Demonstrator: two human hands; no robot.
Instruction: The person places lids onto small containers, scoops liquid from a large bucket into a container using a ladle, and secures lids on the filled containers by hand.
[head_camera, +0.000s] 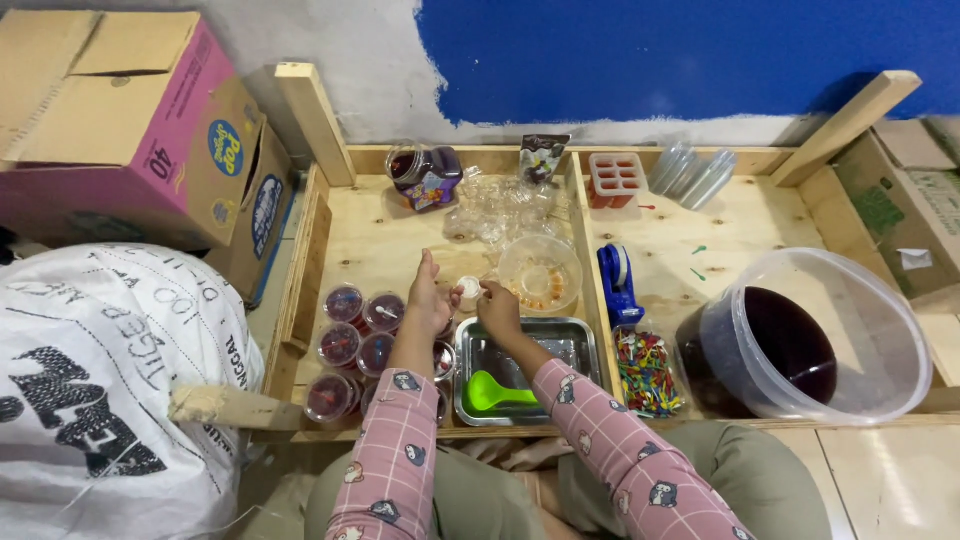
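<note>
Both hands meet over the wooden tray (380, 240) centre. Left hand (430, 300) and right hand (497, 305) pinch 1 small clear cup (469, 291) between them, fingers closed on its rim, left thumb up. Cup sits just above the steel pan (575, 345), which holds a green scoop (492, 392). Round clear bowl (541, 272) at 2 o'clock from the cup, near. About 6 filled dark-red cups (345, 345) at 8 o'clock. Blue tape dispenser (618, 283) at 3 o'clock, big tub of dark liquid (820, 335) beyond it.
</note>
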